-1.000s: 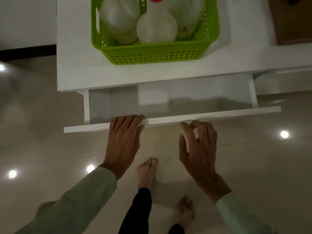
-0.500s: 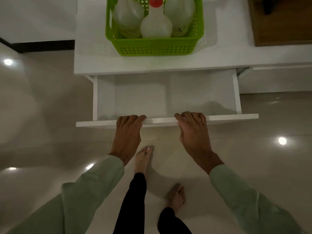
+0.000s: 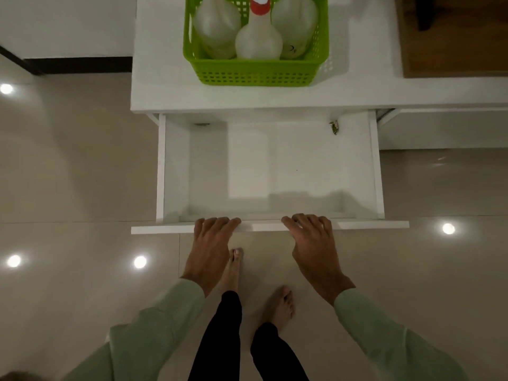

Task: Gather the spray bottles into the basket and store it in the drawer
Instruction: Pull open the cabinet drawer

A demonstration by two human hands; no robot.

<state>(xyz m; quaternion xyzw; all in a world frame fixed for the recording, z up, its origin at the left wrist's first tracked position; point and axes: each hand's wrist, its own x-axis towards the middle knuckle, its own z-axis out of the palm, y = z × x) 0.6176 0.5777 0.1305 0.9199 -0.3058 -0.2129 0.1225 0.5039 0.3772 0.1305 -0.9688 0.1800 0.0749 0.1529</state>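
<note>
A green perforated basket stands on the white cabinet top and holds three whitish spray bottles; the middle bottle has a red cap. Below it the white drawer is pulled far out and has nothing inside. My left hand and my right hand both grip the top edge of the drawer front, fingers curled over it.
Glossy beige floor tiles surround the cabinet, with ceiling-light reflections. My bare feet stand just in front of the drawer. A brown wooden surface lies at the upper right. A dark baseboard runs at the upper left.
The drawer has slid out much farther towards me. My right hand went from hovering open to gripping the drawer front. The basket has not moved.
</note>
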